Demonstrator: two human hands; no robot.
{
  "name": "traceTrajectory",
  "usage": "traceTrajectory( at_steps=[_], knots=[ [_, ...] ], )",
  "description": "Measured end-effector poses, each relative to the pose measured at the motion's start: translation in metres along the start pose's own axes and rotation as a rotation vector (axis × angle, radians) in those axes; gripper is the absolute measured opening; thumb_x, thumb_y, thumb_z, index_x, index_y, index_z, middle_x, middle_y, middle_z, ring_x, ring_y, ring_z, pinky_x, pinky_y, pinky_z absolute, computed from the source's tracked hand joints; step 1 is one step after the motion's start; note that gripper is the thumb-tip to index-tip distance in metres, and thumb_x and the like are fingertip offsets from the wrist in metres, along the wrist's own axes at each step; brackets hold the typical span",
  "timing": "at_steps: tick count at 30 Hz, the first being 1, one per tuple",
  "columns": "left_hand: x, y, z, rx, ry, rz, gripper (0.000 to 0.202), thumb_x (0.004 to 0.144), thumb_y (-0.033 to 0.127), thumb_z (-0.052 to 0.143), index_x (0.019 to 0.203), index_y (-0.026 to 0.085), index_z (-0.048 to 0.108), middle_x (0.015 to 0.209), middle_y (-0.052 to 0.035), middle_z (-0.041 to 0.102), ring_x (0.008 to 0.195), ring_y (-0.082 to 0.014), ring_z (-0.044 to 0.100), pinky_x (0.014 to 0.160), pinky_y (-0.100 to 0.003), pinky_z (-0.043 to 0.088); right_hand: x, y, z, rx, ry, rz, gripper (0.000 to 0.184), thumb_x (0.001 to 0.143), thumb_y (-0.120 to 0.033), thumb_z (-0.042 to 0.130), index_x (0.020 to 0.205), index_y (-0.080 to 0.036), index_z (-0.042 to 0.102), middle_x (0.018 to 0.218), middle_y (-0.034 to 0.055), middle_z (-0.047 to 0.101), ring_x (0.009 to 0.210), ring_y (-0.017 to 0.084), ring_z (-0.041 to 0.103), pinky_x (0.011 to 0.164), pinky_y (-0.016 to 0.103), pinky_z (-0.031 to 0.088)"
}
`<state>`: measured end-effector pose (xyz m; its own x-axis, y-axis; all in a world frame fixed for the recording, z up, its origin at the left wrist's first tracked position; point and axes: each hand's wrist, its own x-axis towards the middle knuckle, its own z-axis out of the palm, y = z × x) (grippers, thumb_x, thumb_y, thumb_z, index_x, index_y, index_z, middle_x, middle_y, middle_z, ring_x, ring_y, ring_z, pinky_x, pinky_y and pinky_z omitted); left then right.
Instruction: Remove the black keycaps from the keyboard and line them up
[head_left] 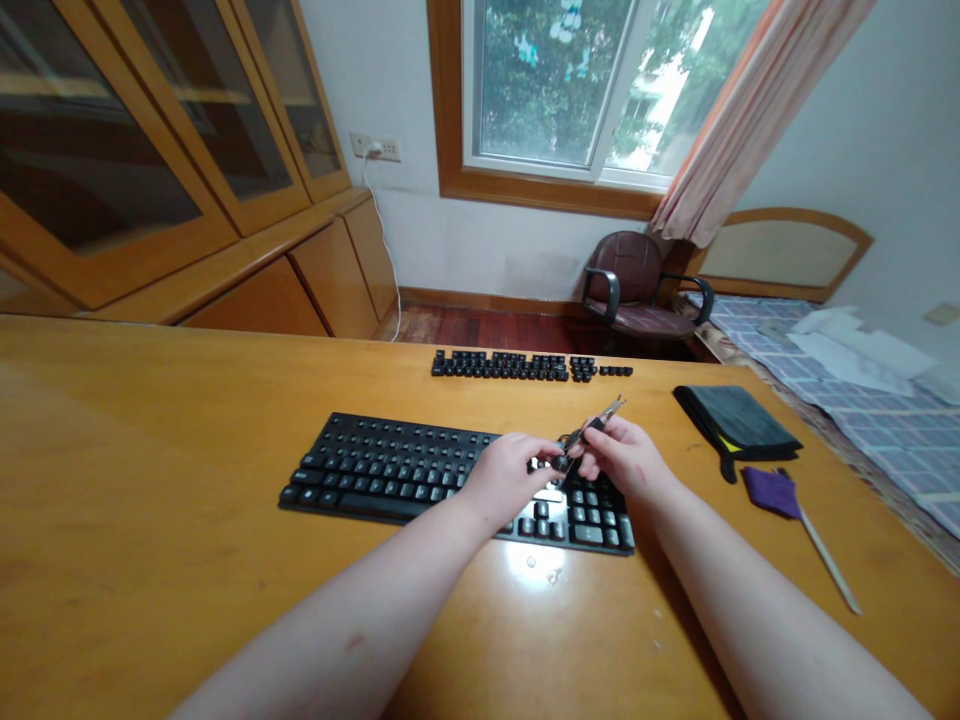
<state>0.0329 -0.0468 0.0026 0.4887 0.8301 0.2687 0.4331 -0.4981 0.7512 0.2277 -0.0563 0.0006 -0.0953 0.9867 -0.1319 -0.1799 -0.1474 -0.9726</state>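
A black keyboard (390,475) lies on the table, its upper rows showing small bare switches and its lower rows still capped. Over its right part, my left hand (510,475) is closed in a pinch on a small black keycap (559,462). My right hand (626,460) is closed round a keycap puller (595,428), a dark-handled tool whose thin metal ends point up and away. The two hands almost meet, and the keyboard area beneath them is partly hidden. Beyond the keyboard, loose black keycaps (499,366) stand in neat rows.
On the right of the wooden table (187,560) lie a dark folded cloth or pouch (739,420) and a purple-headed brush-like tool (772,493) with a pale handle. Past the table are an office chair (637,285), a bed (825,370) and glass-door cabinets (217,200).
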Motion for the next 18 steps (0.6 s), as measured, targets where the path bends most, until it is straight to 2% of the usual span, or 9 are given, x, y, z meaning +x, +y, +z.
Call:
traceTrajectory(
  at_steps=[7,12,16,18],
  knots=[
    [-0.0005,0.0001,0.0005,0.014,-0.007,-0.007,0.018,0.071,0.016,0.063,0.087,0.021,0.067,0.084,-0.0010,0.068,0.081,-0.0164,0.060,0.076,-0.028,0.046,-0.0012,-0.0032,0.0048,-0.030,0.000,0.015,0.029,0.069,-0.041,0.070,0.070,-0.014,0.058,0.066,0.0060,0.069,0.048,0.012,0.062,0.041,0.018,0.048],
    [-0.0012,0.0014,0.0002,-0.048,0.041,-0.042,0.030,0.070,0.013,0.063,0.098,0.022,0.062,0.081,0.0019,0.065,0.071,-0.0123,0.058,0.070,-0.024,0.046,-0.0012,-0.0044,0.0080,-0.010,0.032,0.046,0.030,0.068,-0.042,0.070,0.070,-0.013,0.061,0.065,0.0065,0.069,0.054,0.013,0.064,0.047,0.018,0.051],
    [-0.0017,0.0021,0.0003,-0.040,0.043,-0.041,0.016,0.071,0.017,0.065,0.086,0.021,0.063,0.077,0.0028,0.065,0.066,-0.0112,0.055,0.065,-0.023,0.044,-0.0005,-0.0037,0.0086,0.021,0.065,0.068,0.029,0.068,-0.040,0.071,0.069,-0.013,0.062,0.065,0.0063,0.069,0.052,0.011,0.064,0.047,0.016,0.051],
    [-0.0020,0.0027,-0.0001,-0.046,0.061,-0.037,0.014,0.072,0.019,0.065,0.085,0.022,0.064,0.077,0.0028,0.066,0.067,-0.0112,0.056,0.066,-0.023,0.044,-0.0008,-0.0041,0.0093,0.039,0.078,0.076,0.028,0.068,-0.040,0.071,0.069,-0.013,0.063,0.062,0.0060,0.068,0.051,0.011,0.063,0.047,0.016,0.051]
  ],
)
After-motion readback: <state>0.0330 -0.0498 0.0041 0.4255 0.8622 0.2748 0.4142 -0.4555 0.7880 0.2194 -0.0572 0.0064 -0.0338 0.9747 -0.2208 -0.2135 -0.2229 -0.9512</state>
